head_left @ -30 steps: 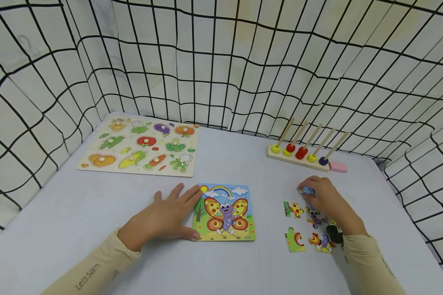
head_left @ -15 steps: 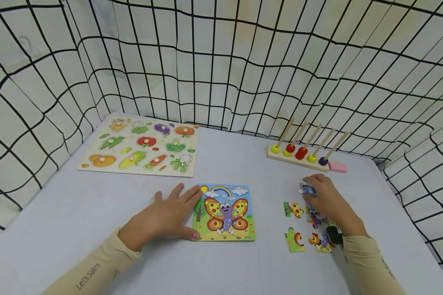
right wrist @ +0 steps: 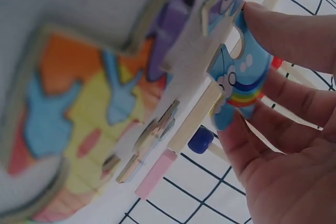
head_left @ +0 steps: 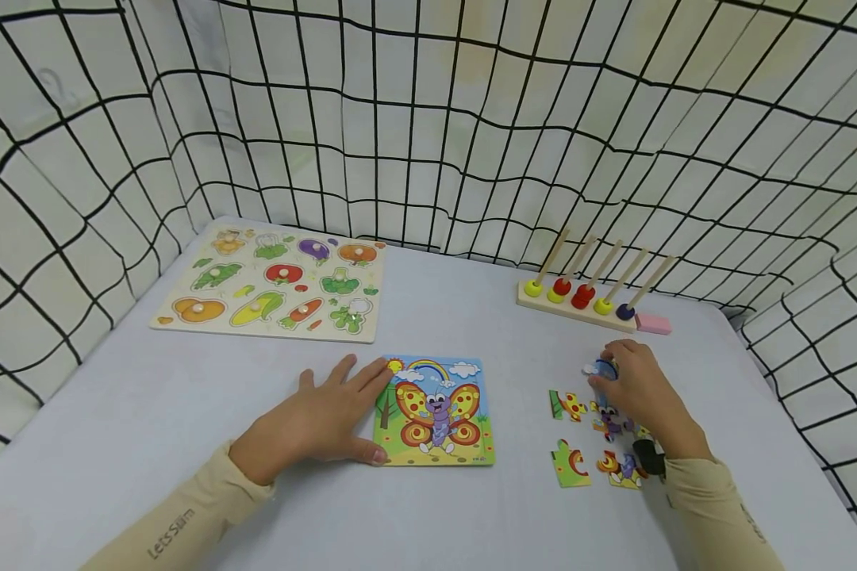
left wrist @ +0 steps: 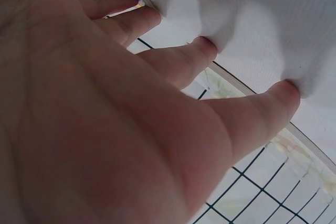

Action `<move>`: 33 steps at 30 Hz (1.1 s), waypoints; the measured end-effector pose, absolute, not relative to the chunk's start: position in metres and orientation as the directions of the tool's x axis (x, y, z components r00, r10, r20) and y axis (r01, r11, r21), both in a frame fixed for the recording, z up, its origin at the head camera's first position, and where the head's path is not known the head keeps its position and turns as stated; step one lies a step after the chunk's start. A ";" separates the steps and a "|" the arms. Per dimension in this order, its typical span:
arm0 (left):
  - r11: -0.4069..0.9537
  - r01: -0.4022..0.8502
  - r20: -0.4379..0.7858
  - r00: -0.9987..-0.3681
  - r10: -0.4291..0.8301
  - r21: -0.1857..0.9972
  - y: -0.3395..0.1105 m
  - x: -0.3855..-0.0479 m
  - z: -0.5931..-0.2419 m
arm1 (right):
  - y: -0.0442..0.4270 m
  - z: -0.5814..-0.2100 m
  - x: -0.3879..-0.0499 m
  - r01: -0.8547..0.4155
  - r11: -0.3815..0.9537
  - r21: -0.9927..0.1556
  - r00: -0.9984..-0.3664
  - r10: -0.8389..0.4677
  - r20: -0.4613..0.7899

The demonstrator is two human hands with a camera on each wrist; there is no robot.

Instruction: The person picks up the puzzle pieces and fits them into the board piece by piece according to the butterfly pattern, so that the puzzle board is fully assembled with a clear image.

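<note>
The left hand (head_left: 317,419) lies with spread fingers at the left edge of a square butterfly picture board (head_left: 439,412), touching it. In the left wrist view, that hand (left wrist: 142,93) has its fingertips on the white tabletop. The right hand (head_left: 643,392) pinches a blue puzzle piece (head_left: 604,369) above the loose pieces; in the right wrist view the piece (right wrist: 247,74) shows a rainbow and clouds between thumb and fingers of the hand (right wrist: 294,129). Loose pieces lie below and left of it: a yellow-winged one (head_left: 574,407), a green one (head_left: 570,465) and a purple-bodied one (head_left: 623,471).
A vegetable peg board (head_left: 271,285) lies at the back left. At the back right stands a wooden bead stand (head_left: 578,308) with upright rods, a pink block (head_left: 654,323) beside it. Black netting (head_left: 428,127) hangs behind the white table (head_left: 457,523).
The right hand has shifted slightly to the right with the blue piece, which has turned in its fingers. The left hand and the board have stayed in place.
</note>
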State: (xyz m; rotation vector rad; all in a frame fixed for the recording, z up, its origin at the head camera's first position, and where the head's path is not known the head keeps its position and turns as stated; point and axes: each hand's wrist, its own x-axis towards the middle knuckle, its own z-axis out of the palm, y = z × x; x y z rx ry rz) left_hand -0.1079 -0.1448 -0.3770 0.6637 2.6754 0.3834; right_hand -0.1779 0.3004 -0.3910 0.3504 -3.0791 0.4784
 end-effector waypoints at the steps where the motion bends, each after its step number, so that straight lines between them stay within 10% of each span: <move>1: 0.853 0.395 -0.273 -0.826 0.492 0.341 -0.145 -0.108 -0.377 | 0.301 -0.391 -0.177 -0.226 0.926 -0.303 -0.974 -0.222 0.050; 33: 0.856 0.393 -0.268 -0.831 0.487 0.335 -0.144 -0.109 -0.380 | 0.322 -0.384 -0.163 -0.271 0.889 -0.369 -0.961 -0.230 0.152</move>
